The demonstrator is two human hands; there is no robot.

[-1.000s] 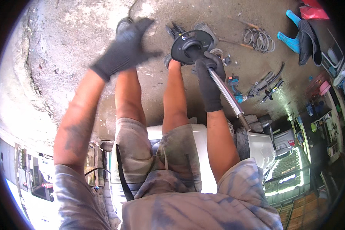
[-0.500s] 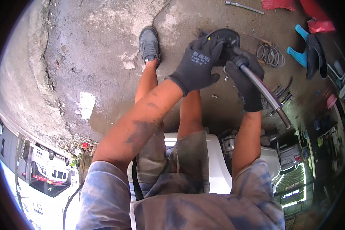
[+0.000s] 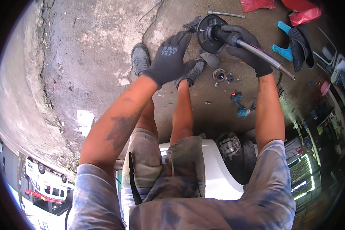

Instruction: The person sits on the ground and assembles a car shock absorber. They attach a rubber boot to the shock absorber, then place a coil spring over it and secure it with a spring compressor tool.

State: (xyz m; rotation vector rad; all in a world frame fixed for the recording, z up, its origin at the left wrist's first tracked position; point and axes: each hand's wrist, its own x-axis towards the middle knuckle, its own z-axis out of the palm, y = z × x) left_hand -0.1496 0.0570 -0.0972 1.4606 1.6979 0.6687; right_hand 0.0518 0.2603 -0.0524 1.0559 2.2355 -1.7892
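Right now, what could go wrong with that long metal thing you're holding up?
Only the right hand grips the strut; the left hand is open beside it. If the grip slips, the heavy end could drop toward the shoes below.

Small bolts and a round cap lie on the floor near the feet; stepping on them might cause a stumble.

The cordless tool also lies close and could be kicked.

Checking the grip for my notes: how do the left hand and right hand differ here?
The left hand is open, fingers spread, holding nothing; the right hand is closed around the strut rod. The left hand hovers beside the black round mount; the right hand grips just behind it. Both wear dark work gloves.
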